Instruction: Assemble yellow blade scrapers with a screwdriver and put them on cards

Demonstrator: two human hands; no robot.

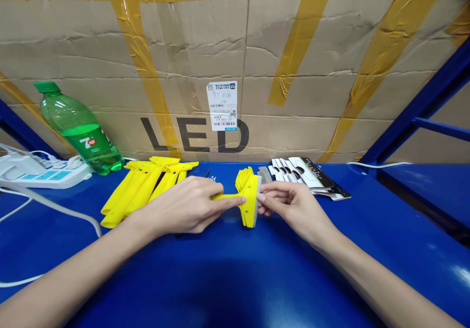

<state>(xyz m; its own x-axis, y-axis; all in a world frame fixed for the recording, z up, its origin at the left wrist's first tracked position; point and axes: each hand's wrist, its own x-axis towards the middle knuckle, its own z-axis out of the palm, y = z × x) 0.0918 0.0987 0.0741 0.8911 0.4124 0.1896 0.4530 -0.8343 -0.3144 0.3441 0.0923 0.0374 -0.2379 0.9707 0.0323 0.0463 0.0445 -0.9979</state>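
1. Workpiece: one yellow plastic scraper (249,205), held in the air above the blue steel table (220,279), between both hands, with its handle toward the left and its wide head upright.
2. Left hand (179,205): closed moderately around the handle, with the fingers extended along it toward the head.
3. Right hand (293,210): fingers curled and pinched together at the outer edge of the head, where a pale grey strip (258,193) shows. The exact contact is partly hidden by the fingertips.
4. Step in hand, as judged: close work at the scraper's head edge, with one hand steadying and the other working.
5. Next move, as judged: it calls for a firm left-hand hold, keeping the head square while the right hand works along the edge.
6. Surroundings: a pile of yellow scraper handles (141,191) lies left of the left hand. Further yellow pieces (244,178) stand just behind the workpiece, beside a grey metal part (264,174). Black-and-white card sleeves (306,176) lie to the right.
7. Further back: a green 7UP bottle (77,127), a white power strip (40,171) and a taped cardboard carton marked LED (194,134).
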